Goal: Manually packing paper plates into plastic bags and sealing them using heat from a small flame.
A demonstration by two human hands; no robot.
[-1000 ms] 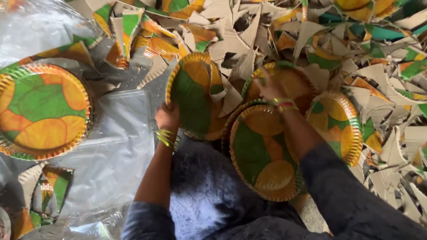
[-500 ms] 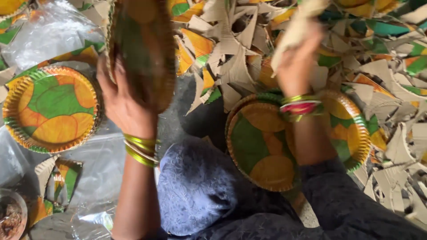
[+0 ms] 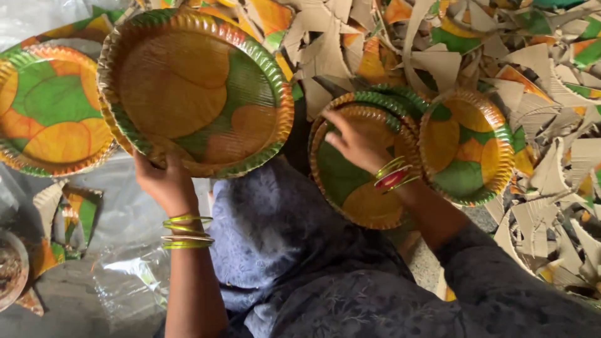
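Observation:
My left hand grips the lower rim of a round paper plate printed in orange, yellow and green, holding it up face-on above the floor. My right hand rests fingers-spread on the top plate of a small stack of the same plates on my lap. Green and red bangles circle both wrists. Another plate lies just right of that stack, and one more lies at the far left on clear plastic.
A heap of cut cardboard and printed paper scraps covers the floor ahead and to the right. Crinkled clear plastic sheeting lies at the left, with folded scraps and a small bowl at the left edge.
My left hand has turned the raised plate from edge-on to face-on and brought it lower. My right hand has come down from the scrap heap onto the plate stack.

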